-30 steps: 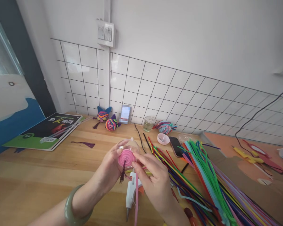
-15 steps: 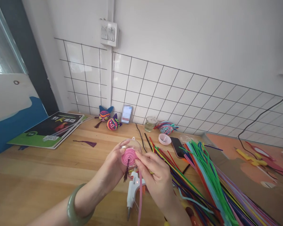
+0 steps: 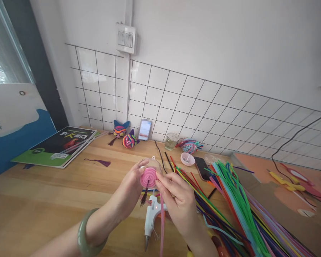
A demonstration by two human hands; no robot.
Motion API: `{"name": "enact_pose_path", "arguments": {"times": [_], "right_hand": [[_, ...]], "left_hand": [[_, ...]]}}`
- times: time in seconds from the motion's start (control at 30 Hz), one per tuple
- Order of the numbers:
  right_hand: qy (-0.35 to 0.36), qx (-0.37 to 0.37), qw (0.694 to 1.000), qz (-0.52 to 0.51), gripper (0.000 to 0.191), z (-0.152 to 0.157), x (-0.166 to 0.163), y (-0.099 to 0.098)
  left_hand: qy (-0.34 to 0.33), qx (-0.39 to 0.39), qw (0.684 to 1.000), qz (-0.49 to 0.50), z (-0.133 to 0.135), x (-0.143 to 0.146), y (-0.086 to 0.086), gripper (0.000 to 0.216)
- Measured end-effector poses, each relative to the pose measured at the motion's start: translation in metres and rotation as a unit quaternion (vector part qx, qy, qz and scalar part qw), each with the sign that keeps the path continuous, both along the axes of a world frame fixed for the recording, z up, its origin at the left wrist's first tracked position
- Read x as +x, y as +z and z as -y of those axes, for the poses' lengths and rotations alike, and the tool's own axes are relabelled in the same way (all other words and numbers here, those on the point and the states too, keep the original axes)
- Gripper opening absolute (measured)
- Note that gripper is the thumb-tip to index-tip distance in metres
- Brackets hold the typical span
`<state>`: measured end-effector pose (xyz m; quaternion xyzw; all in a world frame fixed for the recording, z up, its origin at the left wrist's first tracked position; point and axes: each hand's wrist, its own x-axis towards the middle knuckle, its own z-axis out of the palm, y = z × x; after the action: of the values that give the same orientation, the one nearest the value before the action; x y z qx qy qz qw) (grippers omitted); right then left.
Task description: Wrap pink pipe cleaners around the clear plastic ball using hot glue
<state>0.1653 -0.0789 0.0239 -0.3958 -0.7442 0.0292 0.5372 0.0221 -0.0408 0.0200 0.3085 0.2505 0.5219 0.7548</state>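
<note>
Coil (image 3: 146,174), pink, ringed; tassel on it (image 3: 143,199), dark purple; bangle (image 3: 82,233), pale green; glue gun (image 3: 150,216), white; left book (image 3: 50,150), black and green; far toys (image 3: 128,141), multicoloured stripes; right stems (image 3: 238,189), green, red, blue, yellow.

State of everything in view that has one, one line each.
Pink coil: wound flat, against the clear ball
Clear ball: held in left hand
Pink strip: pinched by right hand, free end hanging
Glue gun: red light lit
Dark phone: face up, screen dark
Propped screen: lit, content blurred
Book: closed
Jar: holds pale liquid
</note>
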Motion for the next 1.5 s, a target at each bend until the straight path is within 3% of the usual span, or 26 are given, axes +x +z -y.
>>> {"name": "enact_pose_path", "arguments": {"times": [0.33,0.57,0.9,1.07,1.2,1.5], "right_hand": [[-0.012,0.011,1.0,-0.001,0.028,0.001,-0.001,0.001],[-0.021,0.026,0.999,0.028,0.028,0.003,-0.001,0.0],[-0.039,0.067,0.997,0.024,0.024,0.004,-0.003,0.0],[-0.054,0.08,0.995,0.004,0.016,0.005,-0.006,0.005],[-0.069,0.089,0.994,0.001,0.014,0.007,-0.007,0.007],[-0.037,0.029,0.999,-0.013,0.016,0.008,-0.003,0.008]], "left_hand": [[-0.002,-0.015,1.0,-0.001,0.0,0.0,0.0,0.052],[-0.021,0.015,1.0,0.012,0.0,-0.001,0.004,0.036],[-0.033,0.02,0.999,0.032,0.003,0.002,0.007,0.032],[-0.019,-0.013,0.999,0.035,0.005,0.002,0.004,0.038],[-0.022,0.019,0.999,0.04,0.006,0.002,0.006,0.031],[-0.032,0.012,0.999,-0.014,0.006,0.0,0.007,0.044]]}}
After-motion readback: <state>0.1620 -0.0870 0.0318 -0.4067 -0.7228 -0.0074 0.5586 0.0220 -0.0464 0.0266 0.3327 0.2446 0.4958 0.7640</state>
